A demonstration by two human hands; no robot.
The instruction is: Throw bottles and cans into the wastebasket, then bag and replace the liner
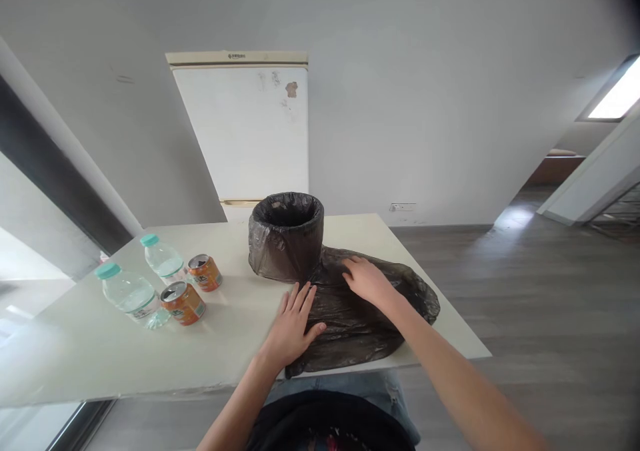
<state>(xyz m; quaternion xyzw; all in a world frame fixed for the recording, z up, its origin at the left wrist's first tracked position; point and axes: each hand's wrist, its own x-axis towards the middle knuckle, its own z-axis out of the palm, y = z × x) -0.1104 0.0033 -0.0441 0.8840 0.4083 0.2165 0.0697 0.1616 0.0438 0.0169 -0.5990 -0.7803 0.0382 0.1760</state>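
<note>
A black plastic garbage bag (350, 331) lies spread flat along the front right of the white table. My left hand (293, 328) rests on its left edge, fingers stretched out and apart. My right hand (367, 279) lies on the bag's upper part, its fingers only partly showing; whether they pinch the plastic I cannot tell. Just behind my hands stands a round trash can (286, 248), lined with another dark bag folded down over its rim. Its open mouth faces up, and the liner's lower edge meets the flat bag.
On the table (100, 354), to the left, stand two clear bottles with green caps, a nearer bottle (133, 294) and a farther bottle (164, 259). Beside them are two opened orange cans, a front can (184, 304) and a back can (205, 274). A white refrigerator (255, 131) stands behind.
</note>
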